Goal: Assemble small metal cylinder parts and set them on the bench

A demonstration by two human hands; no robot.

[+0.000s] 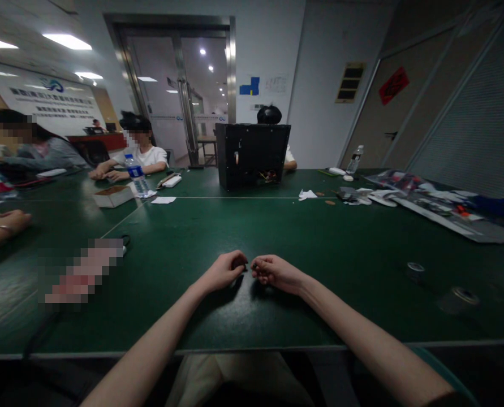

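My left hand (225,271) is just above the green tabletop, its thumb and fingers curled together. Something small and dark shows at its fingertips, too small to name. Close beside it on the right, my right hand (276,271) pinches a small dark piece (254,265) between thumb and forefinger. The fingertips of both hands face each other with a narrow gap between them. Beneath the hands lie dark shadows on the table (218,226).
A small round metal container (415,271) and a larger one (459,299) stand at right. Ahead is a black box-shaped case (252,152). A blurred-out flat object (86,271) lies at left. A white box (112,196) and a bottle (137,178) stand farther back, near other people.
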